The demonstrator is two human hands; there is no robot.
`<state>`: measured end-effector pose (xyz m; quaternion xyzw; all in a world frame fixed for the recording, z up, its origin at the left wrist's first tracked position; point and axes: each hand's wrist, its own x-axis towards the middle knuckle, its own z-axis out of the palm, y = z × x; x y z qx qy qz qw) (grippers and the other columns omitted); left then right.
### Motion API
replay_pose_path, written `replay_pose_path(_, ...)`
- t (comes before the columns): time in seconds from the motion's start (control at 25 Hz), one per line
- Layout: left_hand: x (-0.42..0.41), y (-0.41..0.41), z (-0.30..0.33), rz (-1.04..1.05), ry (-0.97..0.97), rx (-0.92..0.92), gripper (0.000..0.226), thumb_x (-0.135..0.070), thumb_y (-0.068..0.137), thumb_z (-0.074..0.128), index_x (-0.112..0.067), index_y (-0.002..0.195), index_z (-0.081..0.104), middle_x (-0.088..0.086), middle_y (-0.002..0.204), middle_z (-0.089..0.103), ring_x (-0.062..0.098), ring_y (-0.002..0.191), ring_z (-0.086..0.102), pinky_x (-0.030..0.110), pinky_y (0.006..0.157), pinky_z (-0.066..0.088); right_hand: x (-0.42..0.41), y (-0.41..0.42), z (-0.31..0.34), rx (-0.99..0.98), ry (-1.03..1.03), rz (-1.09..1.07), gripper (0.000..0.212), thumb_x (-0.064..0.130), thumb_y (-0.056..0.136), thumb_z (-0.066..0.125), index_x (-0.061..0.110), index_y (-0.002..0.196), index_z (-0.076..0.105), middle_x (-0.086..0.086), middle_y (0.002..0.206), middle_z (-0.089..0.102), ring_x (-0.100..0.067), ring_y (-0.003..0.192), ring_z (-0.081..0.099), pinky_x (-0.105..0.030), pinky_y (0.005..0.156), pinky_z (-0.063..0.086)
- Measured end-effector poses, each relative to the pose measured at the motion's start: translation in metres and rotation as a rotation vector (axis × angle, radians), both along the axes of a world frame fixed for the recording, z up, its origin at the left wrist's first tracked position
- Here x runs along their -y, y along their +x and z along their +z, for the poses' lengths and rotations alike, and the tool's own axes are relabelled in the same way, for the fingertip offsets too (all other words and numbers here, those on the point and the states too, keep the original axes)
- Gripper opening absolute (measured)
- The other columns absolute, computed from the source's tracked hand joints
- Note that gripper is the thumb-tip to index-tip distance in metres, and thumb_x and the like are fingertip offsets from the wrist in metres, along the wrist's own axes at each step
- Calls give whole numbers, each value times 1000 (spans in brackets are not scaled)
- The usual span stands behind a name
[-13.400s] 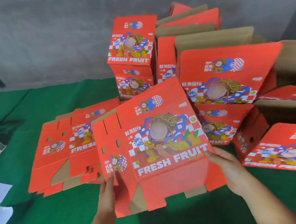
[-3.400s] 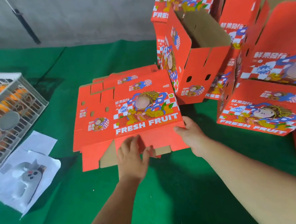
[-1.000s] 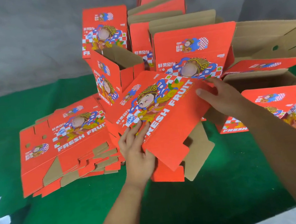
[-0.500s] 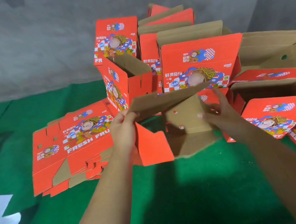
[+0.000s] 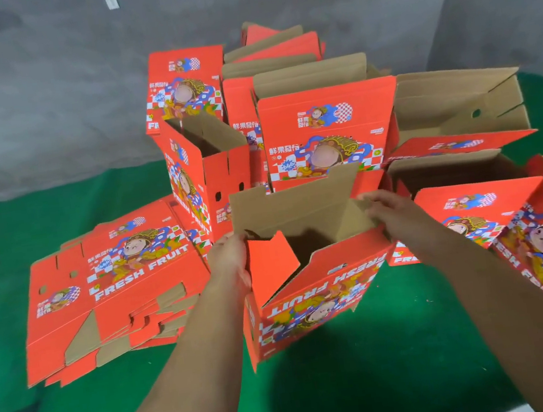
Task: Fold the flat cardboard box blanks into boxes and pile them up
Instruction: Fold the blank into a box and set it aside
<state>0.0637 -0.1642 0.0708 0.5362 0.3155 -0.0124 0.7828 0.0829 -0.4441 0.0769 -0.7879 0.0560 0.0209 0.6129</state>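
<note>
box opened out, upside down on green surface, between the flat blanks and folded pile. left hand closed on the left flap; right hand pinches the right wall's edge. advise squaring corners first, then tucking flaps in sequence.

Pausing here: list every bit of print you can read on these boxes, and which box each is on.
"FRESH FRUIT": top blank of the flat stack.
"FRESH FRUIT", upside down: box being opened between the left hand and right hand.
Four large Chinese characters: upright box at the back.
"FR...", cut off: box on the right.
Small logos and fine print: too blurred to read.
</note>
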Motion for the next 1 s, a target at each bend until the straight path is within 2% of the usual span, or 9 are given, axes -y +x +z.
replay_pose_path(0.12,2,12,2,87,-42,40,26,4,81,64,-13,101,66,16,86,62,23,69,56,36,65,54,-7,-2,7,210,108,-249,25,16,99,58,28,115,72,1,96,68,-5,71,58,-21,63,47)
replay_pose_path(0.2,8,15,0,238,-39,96,15,0,85,63,-14,88,64,13,83,55,25,80,48,42,73,46,-21,-9,9,251,184,-297,28,33,93,56,35,118,68,1,111,68,-9,90,64,-26,82,51)
replay_pose_path(0.32,37,5,-11,540,150,200,21,-2,90,57,-21,83,62,6,82,60,22,88,49,44,84,47,-67,-44,-10,-41,189,41,95,79,71,59,50,155,25,26,142,49,-6,126,50,-40,109,37)
replay_pose_path(0.4,61,-10,-15,631,176,196,25,-2,92,56,-22,101,66,7,103,67,23,99,58,33,88,45,-91,-56,-18,-79,282,100,106,80,62,69,43,154,31,27,133,60,-2,118,59,-36,103,43)
replay_pose_path(0.52,87,-30,-21,527,305,-9,35,-25,95,59,-33,129,64,-1,120,58,21,108,54,24,85,36,-91,-42,-23,69,325,-87,56,50,70,80,26,118,64,1,104,78,-12,90,74,-36,81,58)
replay_pose_path(0.64,108,-49,-26,231,234,178,51,-51,88,58,-45,138,50,-10,134,51,15,127,51,45,113,36,-73,-16,-21,231,263,-124,25,31,88,80,22,108,67,4,96,77,-11,86,73,-33,78,56)
replay_pose_path(0.72,104,-57,-30,172,304,313,67,-63,78,54,-41,141,49,-12,134,49,10,129,48,44,116,35,-60,2,-21,314,198,-106,23,40,87,76,23,102,71,12,93,77,-4,86,72,-28,78,53)
replay_pose_path(0.84,48,-38,-29,309,619,250,80,-60,84,52,-24,155,41,0,139,45,19,139,34,41,120,26,-31,31,-16,354,103,-134,34,60,84,68,32,102,73,19,98,77,-2,96,72,-26,85,54)
replay_pose_path(1.0,-27,-7,-37,210,530,137,84,-70,97,47,-36,165,10,-2,172,14,21,158,12,52,127,12,8,58,-19,286,65,-172,34,74,76,60,47,89,76,28,81,74,11,74,67,-24,75,49)
